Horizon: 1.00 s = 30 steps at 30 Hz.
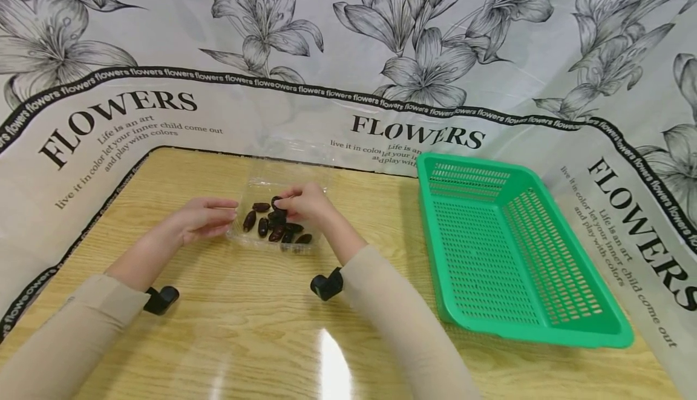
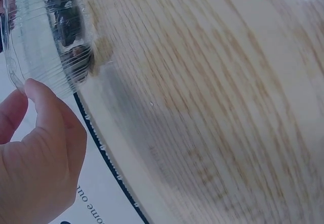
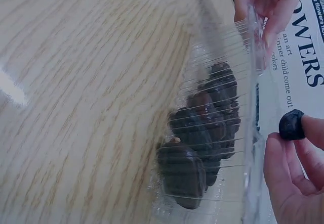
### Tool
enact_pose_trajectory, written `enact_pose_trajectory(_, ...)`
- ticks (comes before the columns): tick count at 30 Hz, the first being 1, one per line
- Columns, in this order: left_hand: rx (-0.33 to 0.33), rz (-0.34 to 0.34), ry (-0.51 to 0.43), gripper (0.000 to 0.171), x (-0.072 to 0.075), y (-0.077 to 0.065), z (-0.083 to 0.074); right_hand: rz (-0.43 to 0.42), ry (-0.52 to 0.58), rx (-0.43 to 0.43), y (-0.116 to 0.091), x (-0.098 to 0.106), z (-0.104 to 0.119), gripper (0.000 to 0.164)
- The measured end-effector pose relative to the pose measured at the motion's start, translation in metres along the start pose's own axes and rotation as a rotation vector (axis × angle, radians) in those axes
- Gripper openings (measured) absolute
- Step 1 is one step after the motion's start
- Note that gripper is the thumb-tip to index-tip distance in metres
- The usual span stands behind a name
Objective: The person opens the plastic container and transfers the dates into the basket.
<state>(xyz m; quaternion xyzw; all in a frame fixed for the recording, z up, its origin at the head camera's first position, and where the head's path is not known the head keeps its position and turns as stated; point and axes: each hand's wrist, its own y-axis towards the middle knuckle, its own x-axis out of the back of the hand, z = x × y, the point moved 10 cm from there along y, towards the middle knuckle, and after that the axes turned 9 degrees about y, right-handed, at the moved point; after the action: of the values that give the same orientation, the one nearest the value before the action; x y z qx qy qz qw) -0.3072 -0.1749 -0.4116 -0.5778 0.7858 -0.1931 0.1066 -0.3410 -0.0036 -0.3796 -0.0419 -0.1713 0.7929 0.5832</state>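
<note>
A clear plastic box (image 3: pixel 249 133) with ribbed walls sits on the table, its see-through lid (image 1: pixel 291 161) folded back behind it. Inside lie several dark brown dates (image 1: pixel 264 227), glossy and wrinkled, mostly toward the front and right in the head view. My left hand (image 1: pixel 206 221) is at the box's left side; in the left wrist view its thumb and forefinger pinch the rim. My right hand (image 1: pixel 310 203) is over the box, holding one date (image 3: pixel 291 125) between thumb and fingertips, close above the other dates.
A green perforated plastic basket (image 1: pixel 430 236) stands on the right of the wood-grain table (image 1: pixel 256 327). Behind and along the sides hangs a white sheet (image 1: pixel 305 109) printed with flowers and lettering. Black wrist devices (image 1: pixel 327 285) stick out below both forearms.
</note>
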Motion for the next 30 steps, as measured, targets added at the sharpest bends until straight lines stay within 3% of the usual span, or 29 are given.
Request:
enact_pose_trajectory(8, 0.004, 0.004, 0.010, 0.062, 0.001, 0.001, 0.002, 0.016, 0.221, -0.123, -0.004, -0.003, 0.004, 0.032)
enact_pose_trajectory(18, -0.022, 0.029, -0.005, 0.066, 0.004, 0.005, 0.006, 0.007, 0.323, -0.106, -0.015, 0.008, 0.027, 0.029)
enact_pose_trajectory(30, -0.024, 0.081, -0.094, 0.072, 0.000, 0.003, 0.006, 0.023, 0.459, -0.065, -0.035, 0.032, 0.055, 0.027)
